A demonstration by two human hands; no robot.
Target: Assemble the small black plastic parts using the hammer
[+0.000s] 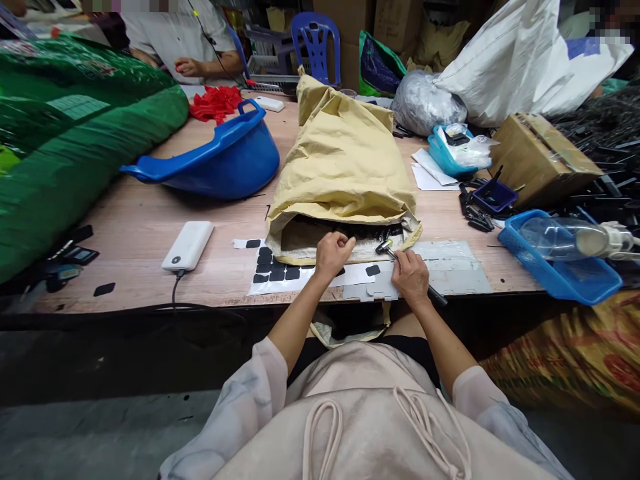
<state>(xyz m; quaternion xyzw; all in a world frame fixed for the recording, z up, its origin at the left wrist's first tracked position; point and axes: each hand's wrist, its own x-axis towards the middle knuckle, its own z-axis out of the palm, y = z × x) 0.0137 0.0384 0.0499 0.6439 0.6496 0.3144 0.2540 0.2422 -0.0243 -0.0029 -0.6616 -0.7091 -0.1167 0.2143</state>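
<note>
My right hand (411,275) is closed around a short black-and-silver stick (437,297). One end sticks out below the palm, and its small black head points toward the bag. My left hand (331,259) has its fingers pinched together at the bag's mouth; whatever they hold, if anything, is too small to name. In front of both hands lies a yellow woven bag (345,167), its opening facing me, with black parts inside. Under my left forearm a white sheet (280,285) of black rounded-square stickers (277,275) lies partly beneath the bag.
A blue basin (235,163) tilts left of the bag, behind a white power bank (187,245) with a cable. A large green bag (90,147) fills the left. Right are a blue basket (585,280), a cardboard box (545,160) and piled black parts. A person sits opposite.
</note>
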